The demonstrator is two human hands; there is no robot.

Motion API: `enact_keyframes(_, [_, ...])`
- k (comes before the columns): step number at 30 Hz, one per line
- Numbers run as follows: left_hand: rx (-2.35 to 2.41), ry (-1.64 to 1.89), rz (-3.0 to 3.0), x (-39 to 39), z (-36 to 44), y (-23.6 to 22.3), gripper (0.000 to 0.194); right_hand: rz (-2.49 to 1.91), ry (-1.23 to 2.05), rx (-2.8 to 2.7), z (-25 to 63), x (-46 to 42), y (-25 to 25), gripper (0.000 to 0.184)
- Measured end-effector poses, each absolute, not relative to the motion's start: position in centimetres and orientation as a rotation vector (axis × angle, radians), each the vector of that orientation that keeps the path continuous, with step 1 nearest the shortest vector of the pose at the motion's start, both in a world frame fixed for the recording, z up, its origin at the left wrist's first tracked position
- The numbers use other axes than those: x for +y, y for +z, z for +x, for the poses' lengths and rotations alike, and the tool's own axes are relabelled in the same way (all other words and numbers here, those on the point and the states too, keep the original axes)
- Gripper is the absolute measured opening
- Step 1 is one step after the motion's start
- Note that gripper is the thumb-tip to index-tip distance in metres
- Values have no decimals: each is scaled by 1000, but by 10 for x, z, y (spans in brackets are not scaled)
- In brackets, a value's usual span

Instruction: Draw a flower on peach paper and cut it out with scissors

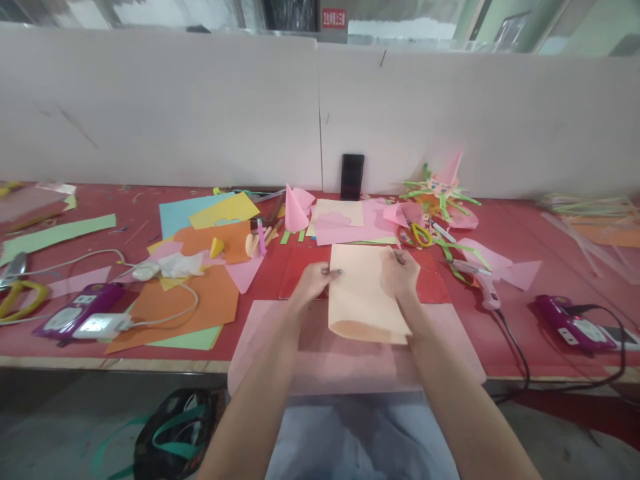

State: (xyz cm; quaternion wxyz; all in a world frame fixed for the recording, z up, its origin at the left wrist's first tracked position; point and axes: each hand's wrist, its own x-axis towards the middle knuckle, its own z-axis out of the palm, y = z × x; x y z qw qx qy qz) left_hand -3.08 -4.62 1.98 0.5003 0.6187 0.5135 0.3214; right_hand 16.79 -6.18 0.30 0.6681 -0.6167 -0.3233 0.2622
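Between my hands is a sheet of pale peach paper [361, 287], bent over so that its near end curves like a tube. My left hand [316, 280] pinches the sheet's left edge, thumb on top. On the right edge, my right hand [404, 272] is closed on the same paper; its fingertips are partly hidden. Below the sheet lies a large pink sheet [280, 353], hanging over the table's front edge, and a red sheet [433, 280] lies just beyond it.
Orange sheets [200, 307], a pink paper cone [296, 212] and a purple power strip [83, 310] lie left. To the right are a glue gun [485, 287] with its cord, yellow-handled scissors [421, 235] and another purple power strip [575, 323]. A black phone [353, 177] leans on the white partition.
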Motion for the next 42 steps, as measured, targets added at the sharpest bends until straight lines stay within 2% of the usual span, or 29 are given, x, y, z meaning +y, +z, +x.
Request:
enact_keyframes(18, [1177,699,1501,-47,-31,19,43,-1261,516,-652,173,-56,-7,31])
enact_keyframes(28, [1176,693,1504,-53,-26,19,35,-1394,410,-662,182,-54,-11,35])
enact_keyframes(34, [1161,736,1480,-50,-25,16,38,-1367,387,-607,181,-47,-23,40])
enact_keyframes(42, [995,701,1347,-55,-27,26,34,-1357,395,-639,186,-50,-19,36])
